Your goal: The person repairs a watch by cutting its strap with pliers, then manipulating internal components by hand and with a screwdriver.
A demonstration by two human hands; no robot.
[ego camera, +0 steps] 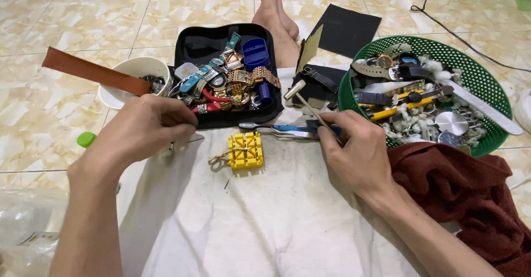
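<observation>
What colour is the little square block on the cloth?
The block is bright yellow, seen clearly in the head view.

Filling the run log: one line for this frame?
left hand: pinching small part | right hand: holding small hammer | yellow block: between hands

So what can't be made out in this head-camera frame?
- Left hand: its curled fingers hide whatever small thing it pinches.
- Right hand: its fingers cover the small hammer's handle end and one end of the blue-handled tool.
- White bowl: the brown strap and rim hide most contents.
- Green basket: small parts too tiny to identify.
- Plastic bag: cut off by the left edge.
</observation>
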